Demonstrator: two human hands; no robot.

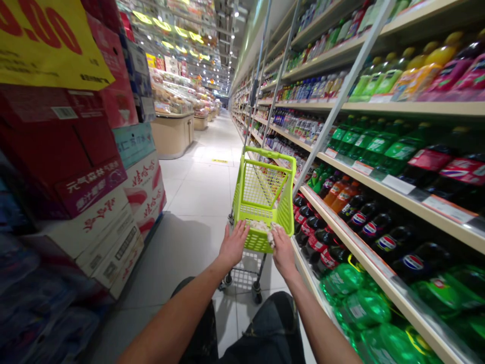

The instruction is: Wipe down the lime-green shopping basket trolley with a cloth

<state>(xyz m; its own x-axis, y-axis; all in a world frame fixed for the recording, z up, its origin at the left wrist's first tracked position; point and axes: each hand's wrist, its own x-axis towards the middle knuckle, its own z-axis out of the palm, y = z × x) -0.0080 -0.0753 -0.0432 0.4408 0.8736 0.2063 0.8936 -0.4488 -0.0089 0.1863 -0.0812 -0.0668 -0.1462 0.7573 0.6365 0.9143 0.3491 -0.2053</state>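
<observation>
A lime-green shopping cart [235, 194] stands in front of me, its plastic basket facing my knees. My left hand [235, 243] rests at the left of the basket's near rim, fingers stretched forward and nothing seen in them. At the near right of the rim, my right hand [281, 247] is closed on a crumpled whitish cloth [271, 235], pressed against the green plastic. More whitish, mottled material shows inside the basket between the hands; whether it is part of the same cloth I cannot tell.
Shelves of drink bottles [379, 139] run along the right, close to the cart. Stacked drink cartons [87, 151] with a yellow price sign [53, 45] border the left. A tiled aisle [200, 187] leads ahead past wooden display counters [172, 134].
</observation>
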